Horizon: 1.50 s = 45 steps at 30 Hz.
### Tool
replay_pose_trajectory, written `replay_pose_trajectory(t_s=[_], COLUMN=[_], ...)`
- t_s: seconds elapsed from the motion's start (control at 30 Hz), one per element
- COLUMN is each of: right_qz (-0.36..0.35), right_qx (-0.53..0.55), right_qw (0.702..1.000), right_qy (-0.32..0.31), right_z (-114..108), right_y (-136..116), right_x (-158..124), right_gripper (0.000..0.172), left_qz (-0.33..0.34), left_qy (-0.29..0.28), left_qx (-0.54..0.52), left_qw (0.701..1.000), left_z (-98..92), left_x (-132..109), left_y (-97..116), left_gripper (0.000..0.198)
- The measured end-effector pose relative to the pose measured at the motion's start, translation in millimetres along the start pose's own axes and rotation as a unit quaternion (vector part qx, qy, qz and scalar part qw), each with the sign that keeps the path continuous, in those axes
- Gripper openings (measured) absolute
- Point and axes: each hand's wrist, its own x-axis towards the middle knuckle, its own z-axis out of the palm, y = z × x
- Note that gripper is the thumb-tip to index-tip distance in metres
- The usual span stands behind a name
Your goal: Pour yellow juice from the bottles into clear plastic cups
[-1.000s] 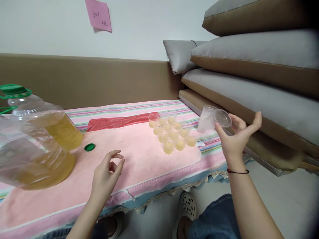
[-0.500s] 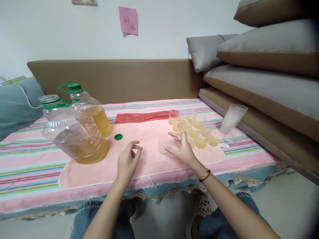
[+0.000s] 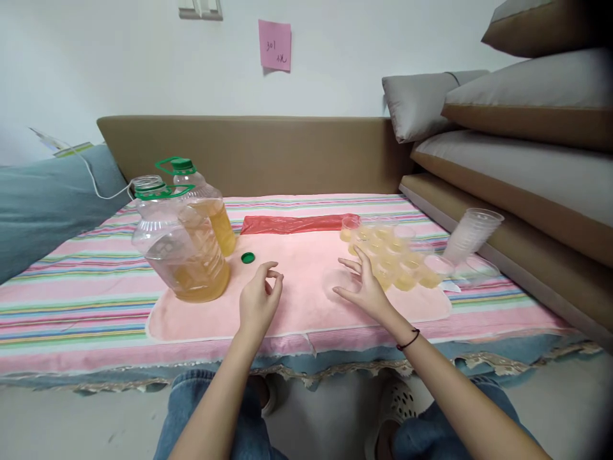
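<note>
Closest to the camera, two knees in blue jeans sit below the edge of the bed, and both bare forearms reach forward over the pink towel [image 3: 297, 306]. The left hand [image 3: 258, 300] hovers just above the towel, loosely curled, thumb and forefinger nearly meeting, with nothing in it. The right hand [image 3: 368, 294], with a dark cord bracelet [image 3: 408, 340] on its wrist, is spread wide, palm turned to the left. Its fingers fan around an empty clear cup [image 3: 334, 281] that stands upright on the towel between the two hands. Whether the fingertips touch the cup's wall or sit just beside it I cannot tell, as the cup is faint and see-through.

Just beyond the left hand lies a small green cap [image 3: 248, 257], flat on the towel. To its left stands an uncapped jug [image 3: 179, 255] with yellow liquid low in it, and right behind that, touching it, is a second jug [image 3: 211, 207] with its green lid on. Beyond the right hand is a tight cluster of filled cups [image 3: 390, 259], each holding yellow liquid. Further right, a stack of clear cups [image 3: 472, 233] leans tilted against the brown edge of the cushions [image 3: 527, 115]. A red plastic bag [image 3: 299, 223] lies flat along the far edge of the towel on the striped cloth [image 3: 71, 300]. Behind it runs a brown headboard [image 3: 268, 153], and a pink note [image 3: 274, 45] is stuck on the wall above.
</note>
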Motion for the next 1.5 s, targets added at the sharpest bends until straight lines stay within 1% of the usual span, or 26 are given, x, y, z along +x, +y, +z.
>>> replay_pose_trajectory(t_s=[0.07,0.13,0.2,0.23,0.3,0.37,0.43,0.47,0.57,0.67,0.73,0.8,0.83,0.93,0.97,1.0,1.1,1.23,1.3,1.37,1.5], right_qz=[-0.001,-0.01,-0.034,-0.051,-0.084,-0.102,-0.098,-0.092,-0.078,-0.079,-0.079,-0.076,-0.073,-0.064,-0.062,-0.061,-0.072,-0.095,-0.097,-0.097,-0.103], right_qx=[0.006,0.022,0.04,0.046,0.057,0.063,0.078,0.091,0.141,0.175,0.191,0.199,0.202,0.209,0.213,0.217,0.243,0.283,0.293,0.303,0.318], right_qw=[1.0,1.0,0.997,0.994,0.986,0.98,0.983,0.985,0.987,0.981,0.977,0.974,0.974,0.972,0.97,0.969,0.96,0.95,0.949,0.947,0.942], right_qy=[0.003,0.018,0.056,0.082,0.132,0.161,0.137,0.11,0.022,-0.033,-0.058,-0.072,-0.076,-0.089,-0.096,-0.104,-0.119,-0.091,-0.067,-0.043,-0.019], right_z=[-5,-11,-19,-22,-23,-15,3,16,64,117,150,180,194,232,243,253,277,297,301,304,301], right_y=[-5,-14,-28,-37,-55,-73,-88,-95,-109,-115,-115,-111,-108,-98,-96,-94,-92,-97,-99,-100,-104], right_x=[1,3,5,5,5,5,6,8,17,32,44,56,62,77,81,85,93,99,100,100,94], right_gripper=[0.1,0.1,0.095,0.089,0.071,0.041,0.014,0.009,0.013,0.017,0.02,0.021,0.03,0.079,0.092,0.101,0.12,0.134,0.135,0.133,0.131], left_qz=[-0.005,-0.01,-0.011,-0.008,0.004,0.02,0.022,0.015,-0.025,-0.065,-0.11,-0.159,-0.178,-0.217,-0.229,-0.242,-0.277,-0.299,-0.297,-0.286,-0.245], left_qy=[0.004,0.013,0.033,0.049,0.091,0.157,0.241,0.283,0.385,0.466,0.482,0.461,0.448,0.419,0.413,0.408,0.4,0.396,0.4,0.404,0.417], left_qx=[-0.003,-0.006,-0.009,-0.013,-0.032,-0.041,-0.021,-0.001,0.04,0.02,-0.034,-0.094,-0.118,-0.157,-0.169,-0.182,-0.217,-0.246,-0.266,-0.284,-0.29], left_qw=[1.0,1.0,0.999,0.999,0.995,0.987,0.97,0.959,0.922,0.882,0.869,0.868,0.868,0.868,0.865,0.862,0.847,0.832,0.825,0.822,0.826], left_z=[-2.5,-5.9,-10.0,-12.3,-17.6,-24.6,-33.7,-39.1,-57.3,-76.2,-87.9,-97.9,-102.1,-110.4,-111.8,-112.7,-113.1,-112.2,-112.3,-112.8,-113.2], left_x=[0,0,0,0,0,0,-1,-1,0,3,5,6,6,6,6,6,5,5,5,6,10], left_y=[-1,-2,-3,-4,-6,-8,-11,-13,-26,-48,-63,-76,-82,-93,-96,-98,-103,-104,-102,-99,-93], left_gripper=[0.028,0.027,0.026,0.025,0.024,0.022,0.023,0.024,0.028,0.029,0.031,0.032,0.032,0.031,0.031,0.031,0.032,0.033,0.034,0.034,0.032])
